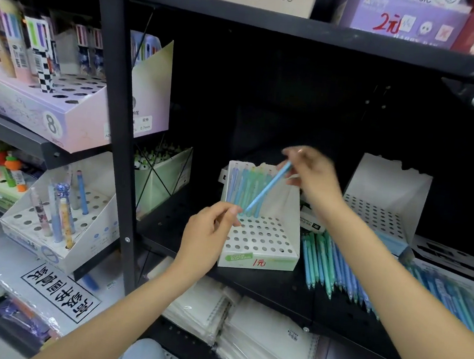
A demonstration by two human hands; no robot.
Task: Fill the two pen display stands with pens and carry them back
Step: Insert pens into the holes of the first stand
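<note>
- Pen (268, 187), light blue, tilted over near stand (259, 239) on shelf (277, 287); right hand (308, 174) fingers pinch top, left hand (210, 231) fingers pinch tip.
- Steer tip into free hole beside filled far row, upright, then release.
- Second stand (384, 199) right, unfilled; loose pens (326, 263) between.

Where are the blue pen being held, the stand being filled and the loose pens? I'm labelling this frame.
blue pen (266, 188), head view, middle of its barrel.
front stand (259, 261), head view, its printed front wall.
loose pens (326, 263), head view, middle of the pile lying on the shelf.
</note>
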